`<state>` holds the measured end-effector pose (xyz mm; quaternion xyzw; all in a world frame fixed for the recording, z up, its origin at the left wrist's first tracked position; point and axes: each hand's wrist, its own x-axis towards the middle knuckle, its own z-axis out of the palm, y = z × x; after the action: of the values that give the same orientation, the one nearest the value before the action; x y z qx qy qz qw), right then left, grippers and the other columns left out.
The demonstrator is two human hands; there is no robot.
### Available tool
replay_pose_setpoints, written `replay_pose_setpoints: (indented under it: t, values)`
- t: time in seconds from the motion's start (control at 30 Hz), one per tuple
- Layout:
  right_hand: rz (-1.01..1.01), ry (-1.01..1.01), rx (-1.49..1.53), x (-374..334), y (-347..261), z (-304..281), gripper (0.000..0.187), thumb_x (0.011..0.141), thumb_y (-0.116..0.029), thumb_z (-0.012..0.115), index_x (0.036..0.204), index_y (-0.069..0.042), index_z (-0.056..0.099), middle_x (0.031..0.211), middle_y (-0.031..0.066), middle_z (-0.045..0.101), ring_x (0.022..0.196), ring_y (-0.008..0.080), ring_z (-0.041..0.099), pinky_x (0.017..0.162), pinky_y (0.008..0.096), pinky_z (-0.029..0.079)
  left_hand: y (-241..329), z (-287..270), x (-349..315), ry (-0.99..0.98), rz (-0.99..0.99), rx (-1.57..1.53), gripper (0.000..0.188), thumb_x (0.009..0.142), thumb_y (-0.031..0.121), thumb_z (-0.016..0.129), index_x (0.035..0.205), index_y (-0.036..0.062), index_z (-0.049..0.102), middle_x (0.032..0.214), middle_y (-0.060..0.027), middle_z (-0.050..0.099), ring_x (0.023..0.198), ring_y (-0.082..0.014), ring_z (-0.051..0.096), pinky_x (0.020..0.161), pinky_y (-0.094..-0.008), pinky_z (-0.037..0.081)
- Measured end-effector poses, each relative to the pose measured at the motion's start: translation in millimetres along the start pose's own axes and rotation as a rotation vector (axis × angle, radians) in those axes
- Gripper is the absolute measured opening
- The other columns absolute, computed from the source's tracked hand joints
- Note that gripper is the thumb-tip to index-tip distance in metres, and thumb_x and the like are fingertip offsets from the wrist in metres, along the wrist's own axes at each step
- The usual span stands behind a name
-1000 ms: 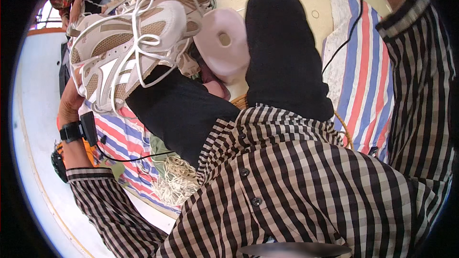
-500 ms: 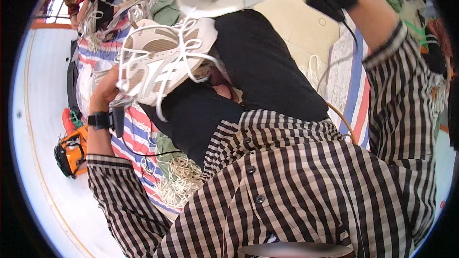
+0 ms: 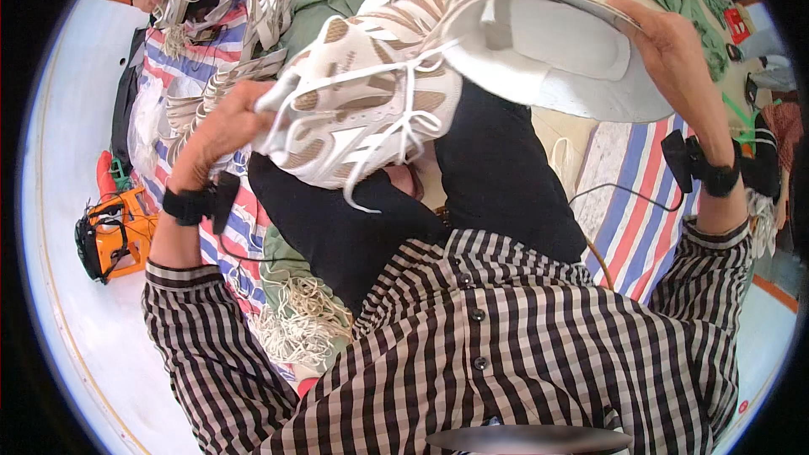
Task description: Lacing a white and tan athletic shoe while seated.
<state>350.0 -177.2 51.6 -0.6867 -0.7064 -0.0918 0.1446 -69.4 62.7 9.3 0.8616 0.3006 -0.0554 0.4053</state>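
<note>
My left hand (image 3: 232, 122), closed, grips the end of a white and beige shoe upper (image 3: 362, 109) tied with white laces, held above my lap. One lace end hangs down over my black trousers. Away to the right, my right hand (image 3: 674, 55) is closed on the rim of several nested shoe uppers (image 3: 560, 42), whose pale inner lining faces up. The two sets of uppers meet or overlap above my knees; I cannot tell whether they are joined there.
A striped sheet (image 3: 636, 190) covers the floor on both sides. Loose white laces (image 3: 303, 320) lie heaped at my left hip. More uppers and laces (image 3: 270, 8) lie at far left, near another person's hand (image 3: 147, 0). An orange object (image 3: 126, 232) stands left; green cloth (image 3: 670, 0) lies far right.
My right hand has come down and right, bringing the nested uppers nearer with their lining in view. My left hand and its shoe upper have shifted slightly right.
</note>
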Motion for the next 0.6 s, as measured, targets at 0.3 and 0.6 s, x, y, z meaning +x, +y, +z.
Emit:
replay_pose_setpoints:
  t: [0.3,0.6]
  values:
    - [0.152,-0.347,0.189,75,64,62,0.042,0.091,-0.024,0.056,0.122,0.003,0.055,0.113,0.0180,0.058,0.106,0.0252,0.055,0.093,0.0315,0.041,-7,19,-9,-0.028,-0.160,-0.163,0.031,0.080,0.004,0.060,0.111,-0.0008,0.062,0.086,0.0000,0.066,0.077,-0.0075,0.052,0.071,-0.0252,0.046]
    - [-0.018,-0.532,-0.051,113,33,63,0.043,0.082,-0.018,0.060,0.122,-0.001,0.057,0.114,0.0213,0.059,0.107,0.0331,0.056,0.095,0.0382,0.043,-15,31,-4,0.185,0.008,0.105,0.030,0.079,0.000,0.055,0.109,-0.0018,0.058,0.083,-0.0167,0.065,0.076,-0.0159,0.058,0.074,-0.0310,0.047]
